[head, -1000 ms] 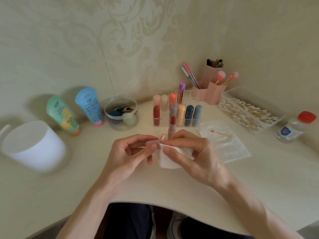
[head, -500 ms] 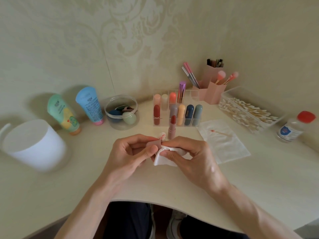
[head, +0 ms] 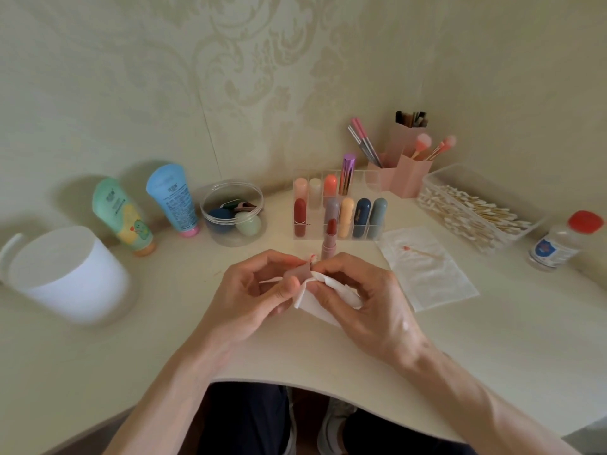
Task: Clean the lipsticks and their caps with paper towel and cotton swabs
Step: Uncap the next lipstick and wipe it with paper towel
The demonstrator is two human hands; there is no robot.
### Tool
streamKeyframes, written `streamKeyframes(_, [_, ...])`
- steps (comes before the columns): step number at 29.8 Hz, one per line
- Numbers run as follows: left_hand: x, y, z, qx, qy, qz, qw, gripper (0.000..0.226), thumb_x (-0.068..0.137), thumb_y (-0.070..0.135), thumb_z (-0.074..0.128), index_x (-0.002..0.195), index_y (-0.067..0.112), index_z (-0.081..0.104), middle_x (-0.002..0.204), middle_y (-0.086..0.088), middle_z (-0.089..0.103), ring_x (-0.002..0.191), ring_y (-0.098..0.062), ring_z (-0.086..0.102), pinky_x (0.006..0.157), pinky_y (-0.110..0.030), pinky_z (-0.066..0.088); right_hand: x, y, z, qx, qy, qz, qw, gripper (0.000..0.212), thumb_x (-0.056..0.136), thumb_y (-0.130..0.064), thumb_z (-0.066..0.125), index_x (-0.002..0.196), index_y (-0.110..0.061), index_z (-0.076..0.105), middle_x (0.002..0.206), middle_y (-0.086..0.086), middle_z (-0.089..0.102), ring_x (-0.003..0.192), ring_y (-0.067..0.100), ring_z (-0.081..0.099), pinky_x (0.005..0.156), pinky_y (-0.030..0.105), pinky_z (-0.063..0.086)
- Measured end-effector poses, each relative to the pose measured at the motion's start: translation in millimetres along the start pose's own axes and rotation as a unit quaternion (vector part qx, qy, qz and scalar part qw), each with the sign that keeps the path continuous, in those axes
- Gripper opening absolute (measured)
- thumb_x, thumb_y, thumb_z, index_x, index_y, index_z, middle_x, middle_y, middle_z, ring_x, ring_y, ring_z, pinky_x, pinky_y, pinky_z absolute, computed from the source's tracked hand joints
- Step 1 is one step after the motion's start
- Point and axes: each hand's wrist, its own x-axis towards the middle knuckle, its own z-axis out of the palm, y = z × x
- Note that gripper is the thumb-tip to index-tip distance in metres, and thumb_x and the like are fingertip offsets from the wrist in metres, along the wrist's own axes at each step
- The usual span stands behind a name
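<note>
Now my left hand [head: 256, 290] gripped the pink cap [head: 297, 273] above the near desk [head: 164, 339]. My right hand [head: 364, 307] pinched the paper towel [head: 335, 284], bunched tighter against it than before. Wiping seemed well started.

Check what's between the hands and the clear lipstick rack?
Head view: one uncapped red lipstick standing upright, right in front of the rack.

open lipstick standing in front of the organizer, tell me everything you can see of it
The open lipstick has a dark red, slant-tipped bullet raised out of a dusty pink tube that looks like matte plastic. It has no cap on. It stands upright on the cream table, just in front of the clear organizer. Its foot is hidden behind the right hand, so contact there cannot be told.
</note>
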Motion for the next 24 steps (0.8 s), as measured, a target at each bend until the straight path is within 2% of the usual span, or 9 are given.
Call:
streamKeyframes(3, [0.7,-3.3,0.3,0.024,-0.002,0.003,1.000,0.029,0.096,0.032,0.059,0.104,0.011,0.076,0.061,0.005,0.062,0.052,-0.013,0.046,0.054,-0.017,0.037,-0.3,1.8,-1.5,-0.009,0.006,-0.018,1.000,0.011,0.098,-0.011,0.074,0.108,-0.010,0.076,0.098,-0.005,0.076,0.087,0.019,0.072,0.077,0.030,0.056])
streamKeyframes(6, [2.3,-4.9,1.1,0.004,0.019,0.018,1.000,0.020,0.090,0.021,0.069,0.100,0.008,0.080,0.073,-0.011,0.072,0.062,-0.015,0.060,0.058,-0.019,0.048,-1.1,3.6,-0.9,-0.020,0.004,-0.016,1.000,0.012,0.097,-0.011,0.074,0.109,-0.011,0.076,0.097,-0.006,0.076,0.088,0.017,0.072,0.077,0.026,0.055])
streamKeyframes(9, [1.6,-7.7,0.0,0.045,0.040,0.069,0.996,0.021,0.084,0.017,0.076,0.102,0.007,0.078,0.090,-0.010,0.079,0.076,-0.020,0.073,0.068,-0.022,0.056,-1.5,0.2,1.2,0.012,0.007,0.010,1.000,0.012,0.098,-0.011,0.073,0.108,-0.012,0.078,0.099,-0.010,0.078,0.092,0.011,0.074,0.079,0.019,0.054])
streamKeyframes(10, [1.8,-9.9,-0.5,0.072,0.050,0.091,0.992,0.023,0.081,0.018,0.079,0.101,0.007,0.076,0.093,-0.007,0.079,0.080,-0.024,0.075,0.071,-0.026,0.059,-1.4,-0.8,1.8,0.036,0.002,0.025,0.999,0.012,0.099,-0.011,0.072,0.109,-0.012,0.079,0.102,-0.010,0.079,0.094,0.012,0.075,0.080,0.022,0.056])
streamKeyframes(13, [1.1,-11.3,1.8,0.084,0.066,0.112,0.988,0.025,0.080,0.021,0.083,0.099,0.009,0.072,0.096,-0.005,0.079,0.085,-0.031,0.074,0.077,-0.036,0.061,0.1,-1.8,1.2,0.058,0.000,0.047,0.997,0.012,0.101,-0.016,0.071,0.110,-0.014,0.078,0.103,-0.003,0.080,0.094,0.026,0.076,0.082,0.048,0.059])
streamKeyframes(14, [1.4,-9.9,2.9,0.064,0.057,0.097,0.992,0.025,0.083,0.024,0.082,0.101,0.010,0.072,0.094,-0.006,0.078,0.081,-0.032,0.073,0.073,-0.035,0.060,0.5,-1.8,0.8,0.048,0.005,0.042,0.998,0.011,0.101,-0.016,0.071,0.109,-0.015,0.078,0.102,-0.003,0.080,0.092,0.025,0.076,0.081,0.048,0.059])
streamKeyframes(17, [2.1,-5.8,5.0,0.032,0.024,0.042,0.998,0.025,0.092,0.039,0.071,0.103,0.017,0.073,0.078,-0.006,0.073,0.064,-0.029,0.064,0.063,-0.037,0.051,-0.4,-2.6,0.0,0.018,0.009,0.022,1.000,0.009,0.099,-0.013,0.072,0.106,-0.015,0.077,0.098,-0.010,0.078,0.089,0.012,0.074,0.078,0.026,0.057])
streamKeyframes(20, [1.6,-6.9,4.6,0.056,0.024,0.079,0.995,0.019,0.090,0.025,0.072,0.099,0.009,0.072,0.089,-0.010,0.077,0.079,-0.035,0.071,0.072,-0.046,0.056,-1.3,-1.5,0.6,0.003,0.012,0.012,1.000,0.010,0.098,-0.013,0.073,0.107,-0.011,0.077,0.094,-0.009,0.077,0.085,0.009,0.072,0.074,0.016,0.052])
streamKeyframes(24, [1.5,-7.5,2.8,0.094,0.054,0.121,0.987,0.021,0.084,0.023,0.083,0.098,0.011,0.073,0.099,-0.002,0.079,0.088,-0.033,0.073,0.079,-0.046,0.057,-0.4,0.9,2.0,0.028,0.008,0.034,0.999,0.012,0.099,-0.016,0.073,0.109,-0.012,0.077,0.093,-0.003,0.077,0.082,0.019,0.072,0.072,0.040,0.057])
